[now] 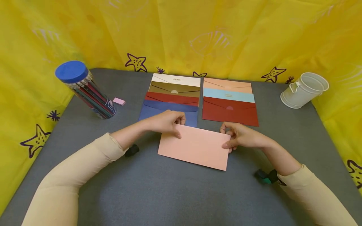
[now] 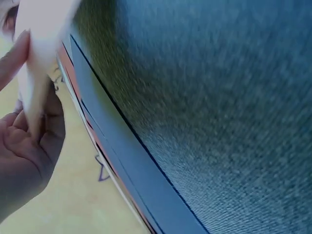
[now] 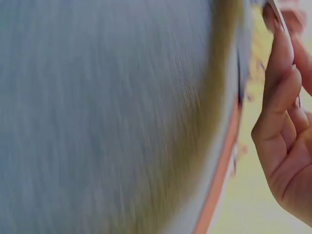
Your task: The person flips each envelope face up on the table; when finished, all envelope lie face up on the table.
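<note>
A plain pink envelope (image 1: 198, 147) is held by both hands in front of two overlapping rows of envelopes. My left hand (image 1: 167, 122) pinches its upper left edge, thumb on the near face and fingers behind. At the right edge, my right hand (image 1: 240, 135) pinches it the same way. In the left wrist view the pale envelope (image 2: 44, 44) stands raised above the table between thumb and fingers. Just beyond it lie a blue envelope (image 1: 169, 108) in the left row and a dark red envelope (image 1: 230, 111) in the right row.
Behind these lie white (image 1: 161, 77), olive (image 1: 164, 88), peach (image 1: 212, 82) and light blue (image 1: 215, 92) envelopes. A blue-lidded pencil tub (image 1: 93, 94) and a pink eraser (image 1: 119, 101) stand left. A white metal bucket (image 1: 297, 94) is at the right. Yellow cloth (image 1: 175, 31) borders the table.
</note>
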{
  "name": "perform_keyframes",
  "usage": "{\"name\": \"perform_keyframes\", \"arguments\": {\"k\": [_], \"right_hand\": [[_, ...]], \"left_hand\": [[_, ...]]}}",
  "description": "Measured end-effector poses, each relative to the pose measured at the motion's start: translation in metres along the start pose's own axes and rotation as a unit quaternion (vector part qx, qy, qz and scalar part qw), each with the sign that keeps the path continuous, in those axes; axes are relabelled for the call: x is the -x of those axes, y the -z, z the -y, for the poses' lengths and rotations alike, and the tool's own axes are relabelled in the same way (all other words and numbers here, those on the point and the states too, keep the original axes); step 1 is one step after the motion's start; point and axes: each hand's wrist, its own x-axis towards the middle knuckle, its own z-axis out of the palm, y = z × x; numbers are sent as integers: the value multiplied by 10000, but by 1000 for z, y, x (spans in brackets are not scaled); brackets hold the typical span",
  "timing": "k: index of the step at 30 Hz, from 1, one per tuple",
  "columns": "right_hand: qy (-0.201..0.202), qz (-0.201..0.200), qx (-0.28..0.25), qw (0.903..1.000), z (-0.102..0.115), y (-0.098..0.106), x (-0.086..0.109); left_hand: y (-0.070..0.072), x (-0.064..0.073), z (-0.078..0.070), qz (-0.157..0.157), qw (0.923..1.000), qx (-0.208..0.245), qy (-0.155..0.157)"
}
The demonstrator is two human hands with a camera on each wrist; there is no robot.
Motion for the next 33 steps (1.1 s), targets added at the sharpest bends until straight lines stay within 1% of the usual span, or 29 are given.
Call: {"name": "perform_keyframes", "arguments": {"k": [2, 5, 7, 9, 10, 12, 15, 17, 19, 20, 22, 23, 25, 27, 29, 31, 33], "right_hand": [[73, -60, 73, 9999, -6, 14, 9], [124, -259, 98, 9995, -13, 32, 23], [140, -411, 72, 9990, -16, 43, 32], [174, -541, 5, 9984, -20, 51, 40], [218, -585, -35, 9980, -21, 55, 43], [254, -692, -100, 9972, -23, 61, 49], [204, -940, -139, 9953, -26, 68, 57], [36, -1296, -132, 9915, -29, 73, 63], [-121, -1714, -183, 9849, -32, 77, 68], [-169, -1929, -265, 9807, -34, 79, 71], [-120, -2277, -682, 9713, -38, 82, 75], [42, -2355, -1026, 9664, -40, 83, 77], [525, -2393, -1714, 9542, -44, 85, 80], [1045, -2339, -2449, 9351, -47, 85, 81], [1496, -2294, -3018, 9132, -49, 84, 81], [1772, -2363, -3377, 8937, -49, 83, 81], [1963, -2403, -3679, 8766, -49, 83, 81]], "left_hand": [[5, -4, 3, -98, 9996, 234, 110], [12, -10, 6, -201, 9966, 779, 182], [15, -12, 6, -213, 9919, 1241, 178], [16, -16, 5, -193, 9850, 1709, 163], [16, -17, 4, -194, 9824, 1854, 144], [15, -22, 2, -211, 9783, 2056, 122], [14, -29, -2, -357, 9758, 2157, 78], [13, -33, -5, -519, 9742, 2198, 32], [13, -37, -10, -726, 9714, 2262, -8], [12, -39, -12, -838, 9698, 2291, -30], [11, -43, -17, -1070, 9663, 2341, -65], [10, -45, -19, -1189, 9643, 2366, -60], [9, -48, -23, -1398, 9588, 2473, -17], [7, -51, -27, -1549, 9527, 2613, 40], [6, -54, -31, -1655, 9447, 2828, 97], [5, -56, -33, -1729, 9352, 3086, 143], [4, -58, -35, -1767, 9262, 3324, 202]]}}
